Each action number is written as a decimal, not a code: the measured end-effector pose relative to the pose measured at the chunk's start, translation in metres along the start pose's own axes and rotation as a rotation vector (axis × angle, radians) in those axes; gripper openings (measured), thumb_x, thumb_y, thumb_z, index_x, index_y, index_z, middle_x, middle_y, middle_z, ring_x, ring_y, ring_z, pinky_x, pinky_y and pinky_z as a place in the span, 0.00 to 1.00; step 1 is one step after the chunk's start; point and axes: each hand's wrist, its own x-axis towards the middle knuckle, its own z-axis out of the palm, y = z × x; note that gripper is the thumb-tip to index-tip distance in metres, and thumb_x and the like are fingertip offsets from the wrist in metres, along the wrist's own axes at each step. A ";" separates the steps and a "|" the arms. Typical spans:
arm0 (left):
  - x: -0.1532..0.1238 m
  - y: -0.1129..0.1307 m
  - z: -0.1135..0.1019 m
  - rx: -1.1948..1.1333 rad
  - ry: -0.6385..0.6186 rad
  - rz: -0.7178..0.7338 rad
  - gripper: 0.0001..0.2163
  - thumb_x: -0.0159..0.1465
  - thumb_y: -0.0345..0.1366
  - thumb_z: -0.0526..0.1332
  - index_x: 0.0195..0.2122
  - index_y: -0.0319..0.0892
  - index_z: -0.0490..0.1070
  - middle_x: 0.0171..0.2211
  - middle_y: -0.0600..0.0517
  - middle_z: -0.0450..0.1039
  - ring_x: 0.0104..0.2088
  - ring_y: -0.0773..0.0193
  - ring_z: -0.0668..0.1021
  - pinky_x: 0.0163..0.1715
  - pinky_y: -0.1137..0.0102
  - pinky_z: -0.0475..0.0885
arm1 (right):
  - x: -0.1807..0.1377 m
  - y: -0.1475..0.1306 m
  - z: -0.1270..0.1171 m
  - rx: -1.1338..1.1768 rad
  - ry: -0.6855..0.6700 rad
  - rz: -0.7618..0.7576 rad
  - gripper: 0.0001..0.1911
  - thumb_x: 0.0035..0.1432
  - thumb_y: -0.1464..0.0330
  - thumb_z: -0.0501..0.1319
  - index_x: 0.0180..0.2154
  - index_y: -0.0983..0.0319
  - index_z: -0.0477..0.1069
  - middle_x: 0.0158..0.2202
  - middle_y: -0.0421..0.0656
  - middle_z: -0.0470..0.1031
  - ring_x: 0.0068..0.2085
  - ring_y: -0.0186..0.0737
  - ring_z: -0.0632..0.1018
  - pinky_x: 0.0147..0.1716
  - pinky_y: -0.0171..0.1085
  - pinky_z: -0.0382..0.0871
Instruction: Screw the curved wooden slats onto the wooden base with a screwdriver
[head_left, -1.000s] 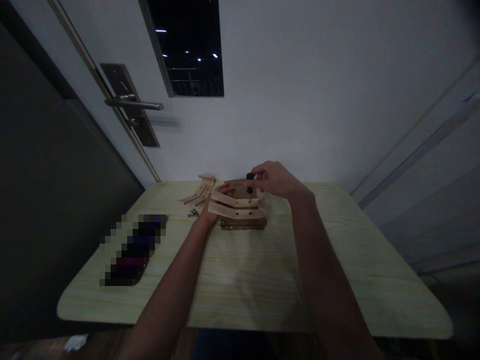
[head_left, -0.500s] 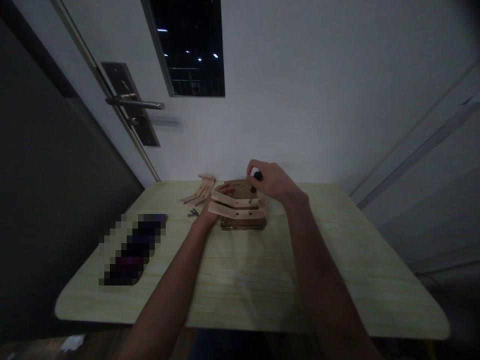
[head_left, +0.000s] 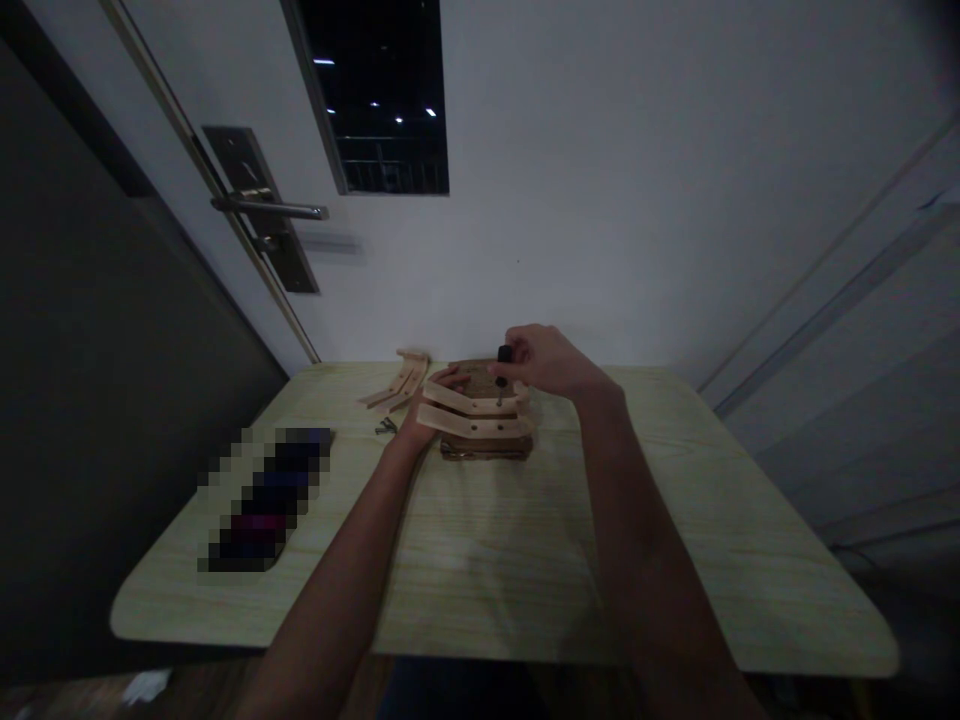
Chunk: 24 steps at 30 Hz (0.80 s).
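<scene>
In my right hand (head_left: 546,358) is a screwdriver (head_left: 503,366) with a black handle, held upright between the fingers. Its tip meets the far bar of a pale wooden frame (head_left: 474,427), near a hole. Two bent bars with dark holes make up this frame. It rests on a brown block (head_left: 484,374), which looks like folded cardboard. At the frame's left end, my left hand (head_left: 442,386) grips it, fingers reaching past the far bar; the bars partly hide this hand.
Left of the frame lies another pair of bent wooden bars (head_left: 403,382), with several small screws (head_left: 386,427) near it. A pixelated dark object (head_left: 274,500) lies on the table (head_left: 480,560) at left. A white door (head_left: 600,200) with a metal handle (head_left: 274,208) stands behind.
My right hand has shifted slightly to the right, and its grip on the screwdriver has turned. The screwdriver now stands straighter. My left hand and the frame stay put.
</scene>
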 end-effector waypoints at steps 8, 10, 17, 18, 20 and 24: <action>-0.002 -0.005 -0.004 -0.014 -0.017 0.023 0.13 0.59 0.39 0.63 0.44 0.44 0.79 0.56 0.45 0.73 0.61 0.53 0.69 0.64 0.55 0.59 | 0.004 -0.010 0.013 -0.213 0.033 0.073 0.15 0.59 0.56 0.60 0.31 0.61 0.74 0.30 0.45 0.76 0.29 0.36 0.71 0.27 0.36 0.56; -0.002 -0.003 -0.004 -0.011 -0.003 0.014 0.13 0.60 0.40 0.63 0.44 0.43 0.79 0.57 0.44 0.73 0.60 0.53 0.70 0.64 0.55 0.61 | 0.003 -0.009 0.014 -0.238 0.040 0.085 0.16 0.59 0.55 0.61 0.33 0.61 0.75 0.32 0.46 0.77 0.30 0.38 0.72 0.27 0.36 0.57; -0.001 0.023 -0.011 -0.022 -0.037 -0.010 0.15 0.60 0.43 0.64 0.45 0.42 0.79 0.58 0.43 0.71 0.58 0.50 0.72 0.61 0.57 0.64 | 0.001 -0.004 0.013 -0.221 0.052 0.074 0.13 0.59 0.57 0.61 0.37 0.61 0.73 0.31 0.44 0.77 0.29 0.37 0.71 0.27 0.36 0.56; 0.000 0.027 -0.013 -0.019 -0.041 -0.016 0.16 0.60 0.43 0.63 0.45 0.42 0.79 0.57 0.43 0.72 0.58 0.50 0.73 0.61 0.57 0.65 | 0.001 -0.003 0.013 -0.202 0.047 0.064 0.13 0.59 0.58 0.61 0.38 0.61 0.72 0.31 0.44 0.76 0.29 0.37 0.71 0.27 0.35 0.56; 0.000 0.035 -0.017 -0.068 -0.010 -0.052 0.17 0.63 0.46 0.60 0.47 0.41 0.78 0.50 0.44 0.77 0.53 0.51 0.77 0.57 0.56 0.69 | 0.001 0.000 0.013 -0.155 0.035 0.041 0.11 0.59 0.61 0.62 0.39 0.61 0.72 0.31 0.43 0.76 0.30 0.35 0.71 0.28 0.35 0.57; 0.001 0.045 -0.025 -0.219 0.063 -0.205 0.25 0.62 0.53 0.59 0.50 0.38 0.74 0.42 0.43 0.80 0.43 0.51 0.81 0.45 0.57 0.75 | 0.002 0.006 0.012 -0.014 -0.035 -0.079 0.08 0.59 0.64 0.61 0.34 0.62 0.73 0.32 0.42 0.76 0.31 0.33 0.71 0.31 0.34 0.59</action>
